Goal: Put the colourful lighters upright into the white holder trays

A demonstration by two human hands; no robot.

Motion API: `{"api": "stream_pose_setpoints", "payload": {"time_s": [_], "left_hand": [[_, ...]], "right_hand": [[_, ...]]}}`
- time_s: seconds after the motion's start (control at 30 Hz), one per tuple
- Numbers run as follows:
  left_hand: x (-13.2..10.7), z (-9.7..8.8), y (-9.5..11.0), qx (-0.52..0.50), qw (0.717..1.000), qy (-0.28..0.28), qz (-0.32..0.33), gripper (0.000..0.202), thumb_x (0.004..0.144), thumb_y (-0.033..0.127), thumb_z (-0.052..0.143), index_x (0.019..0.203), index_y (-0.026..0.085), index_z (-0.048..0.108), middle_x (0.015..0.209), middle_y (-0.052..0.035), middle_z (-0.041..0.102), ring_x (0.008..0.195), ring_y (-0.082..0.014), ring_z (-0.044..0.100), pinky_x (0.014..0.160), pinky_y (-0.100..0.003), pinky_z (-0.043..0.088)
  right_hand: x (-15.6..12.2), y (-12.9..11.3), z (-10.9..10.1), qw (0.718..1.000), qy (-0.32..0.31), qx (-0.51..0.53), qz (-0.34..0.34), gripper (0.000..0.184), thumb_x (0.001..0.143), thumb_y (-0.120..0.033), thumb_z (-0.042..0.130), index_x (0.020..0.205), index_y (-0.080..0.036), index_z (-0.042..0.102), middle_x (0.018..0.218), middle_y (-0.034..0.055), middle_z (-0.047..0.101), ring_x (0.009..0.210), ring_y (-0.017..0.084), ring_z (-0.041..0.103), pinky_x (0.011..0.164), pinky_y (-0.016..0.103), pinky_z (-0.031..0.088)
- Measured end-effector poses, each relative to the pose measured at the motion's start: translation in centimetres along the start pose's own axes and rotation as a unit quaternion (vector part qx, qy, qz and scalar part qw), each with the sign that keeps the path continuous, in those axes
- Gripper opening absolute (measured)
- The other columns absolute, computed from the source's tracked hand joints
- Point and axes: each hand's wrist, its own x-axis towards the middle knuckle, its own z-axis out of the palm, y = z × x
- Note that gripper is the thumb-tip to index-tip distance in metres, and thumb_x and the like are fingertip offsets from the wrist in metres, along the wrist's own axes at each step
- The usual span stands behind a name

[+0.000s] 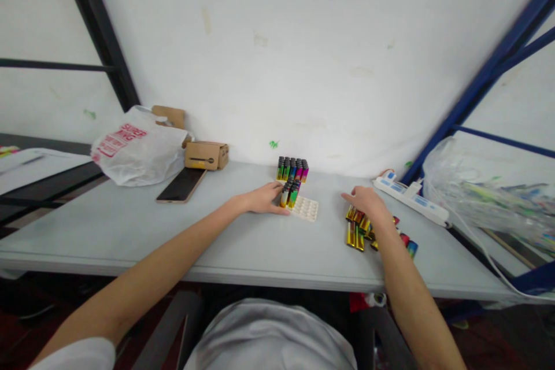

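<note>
My left hand [262,199] is curved around the left side of a white tray [309,208] with rows of round holes, its thumb along the near edge. A small group of cigarette lighters [290,193] with black tops and shiny coloured bodies stands upright at the tray's left end. Beyond it, a larger block of upright lighters [293,169] stands close together. Over on the right, my right hand [366,202] is above a pile of loose lighters [356,237], mostly gold. One digit points left, apart from the others; the hand partly covers the pile, and nothing shows between its fingers.
To the left lie a dark phone [181,186], a cardboard box [206,155] and a white plastic bag [139,147]. A power strip [411,199] with a cable and a clear plastic bag [489,191] are at the right. A white wall [303,69] rises behind the table [243,243].
</note>
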Motion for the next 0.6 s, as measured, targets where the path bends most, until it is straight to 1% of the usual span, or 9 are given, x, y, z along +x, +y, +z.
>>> {"api": "stream_pose_setpoints", "payload": {"time_s": [0.07,0.13,0.23,0.33,0.4,0.47,0.5,0.53,0.6], "left_hand": [[0.0,0.0,0.0,-0.002,1.0,-0.002,-0.003,0.088,0.085,0.073,0.068,0.147,0.014,0.049,0.156,-0.0183,0.048,0.143,-0.0347,0.046,0.122,-0.04,0.034],[0.0,0.2,-0.2,0.001,1.0,-0.002,-0.003,0.089,0.085,0.074,0.068,0.147,0.013,0.048,0.156,-0.0187,0.047,0.143,-0.0346,0.045,0.122,-0.04,0.034],[0.1,0.4,-0.7,0.014,1.0,0.001,0.006,0.089,0.085,0.076,0.065,0.148,0.015,0.047,0.157,-0.017,0.047,0.144,-0.0333,0.044,0.122,-0.039,0.033],[0.1,0.6,-1.1,0.021,1.0,0.006,0.013,0.088,0.086,0.077,0.064,0.149,0.019,0.046,0.157,-0.0147,0.047,0.144,-0.0324,0.044,0.122,-0.038,0.033],[0.1,0.7,-1.1,0.019,1.0,0.009,0.014,0.089,0.086,0.077,0.065,0.151,0.019,0.045,0.158,-0.0144,0.046,0.145,-0.0329,0.043,0.122,-0.039,0.032],[0.0,0.7,-1.1,0.016,1.0,0.013,0.014,0.09,0.085,0.076,0.066,0.152,0.019,0.044,0.158,-0.0146,0.047,0.144,-0.0336,0.044,0.122,-0.04,0.032],[0.0,0.6,-1.0,0.015,1.0,0.013,0.014,0.09,0.085,0.076,0.066,0.152,0.019,0.044,0.158,-0.0148,0.047,0.144,-0.0338,0.045,0.122,-0.04,0.033],[0.0,0.6,-0.9,0.015,1.0,0.012,0.014,0.09,0.086,0.076,0.066,0.152,0.019,0.044,0.157,-0.0149,0.048,0.143,-0.0338,0.046,0.122,-0.04,0.033],[0.0,0.5,-0.6,0.015,1.0,0.008,0.01,0.091,0.086,0.076,0.065,0.152,0.018,0.044,0.157,-0.0159,0.048,0.143,-0.0341,0.046,0.122,-0.04,0.033]], "right_hand": [[0.4,1.0,0.3,0.999,-0.04,0.011,-0.007,0.054,0.096,-0.055,0.063,0.124,-0.009,0.073,0.106,0.0219,0.078,0.098,0.031,0.075,0.08,0.035,0.053],[0.4,1.2,0.4,0.998,-0.056,0.025,-0.021,0.055,0.093,-0.051,0.068,0.129,-0.009,0.071,0.107,0.0205,0.078,0.095,0.029,0.076,0.08,0.034,0.053],[0.2,0.2,0.3,0.994,-0.057,0.057,-0.071,0.049,0.091,-0.037,0.073,0.132,-0.011,0.07,0.112,0.0173,0.079,0.095,0.025,0.075,0.081,0.03,0.054],[0.0,-1.2,0.3,0.988,-0.046,0.093,-0.117,0.043,0.086,-0.025,0.076,0.127,-0.012,0.073,0.104,0.0128,0.08,0.093,0.023,0.075,0.083,0.028,0.053],[0.0,-2.2,0.5,0.979,-0.024,0.133,-0.155,0.039,0.082,-0.02,0.078,0.12,-0.013,0.077,0.098,0.0103,0.08,0.091,0.023,0.074,0.085,0.029,0.053],[-0.1,-3.2,0.6,0.957,0.01,0.214,-0.197,0.034,0.08,-0.023,0.079,0.114,-0.016,0.079,0.1,0.0093,0.079,0.089,0.022,0.074,0.087,0.03,0.054],[-0.2,-3.7,0.7,0.939,0.025,0.269,-0.211,0.032,0.08,-0.027,0.08,0.111,-0.018,0.08,0.105,0.0098,0.079,0.089,0.022,0.074,0.088,0.032,0.054],[-0.3,-4.1,0.6,0.918,0.032,0.33,-0.217,0.031,0.079,-0.031,0.081,0.108,-0.018,0.08,0.112,0.0109,0.078,0.089,0.022,0.074,0.088,0.033,0.055],[-0.8,-4.8,0.5,0.87,0.01,0.442,-0.219,0.032,0.076,-0.04,0.083,0.098,-0.017,0.081,0.125,0.0135,0.074,0.092,0.024,0.074,0.088,0.036,0.055]]}}
